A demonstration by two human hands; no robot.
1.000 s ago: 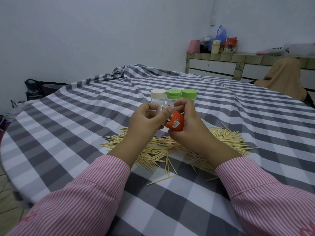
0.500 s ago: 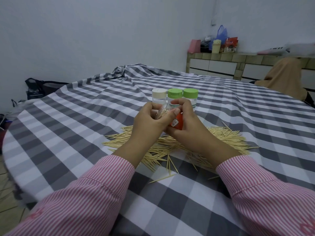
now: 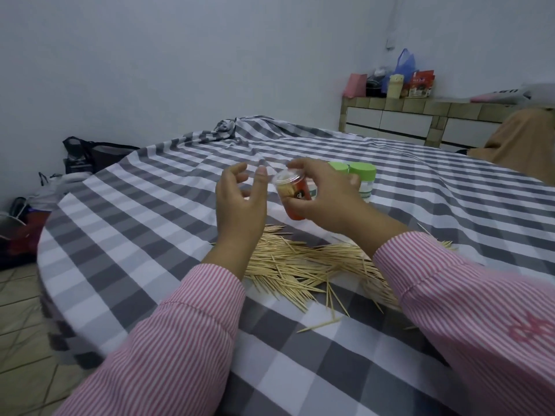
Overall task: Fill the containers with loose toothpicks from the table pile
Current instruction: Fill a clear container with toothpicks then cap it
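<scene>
table (image 3: 156, 223): round top under a grey and white checked cloth; carries everything, cloth wrinkled at the far edge.
toothpick pile (image 3: 303, 265): loose sticks fanned across the cloth right below both wrists, a few strays nearer the person; kept close, likely so a pinch reaches the mouth fast.
right hand (image 3: 324, 196): fingers and thumb curled round the orange container, holding it above the pile and tipped so the top faces left toward the other hand.
left hand (image 3: 240, 199): fingers spread and relaxed, holding nothing, palm turned toward the container, just beside its top but apart from it.
orange container (image 3: 292, 193): small tub with an orange label and a clear top end; something pale shows inside. cannot tell whether the lid is on or off.
green-lidded containers (image 3: 362, 181): 2 green caps visible behind the right hand, upright on the cloth, lids on; parked out of the way, seemingly waiting.
step in hand: judged as readying the orange tub for loading; left hand looks free to fetch toothpicks.
</scene>
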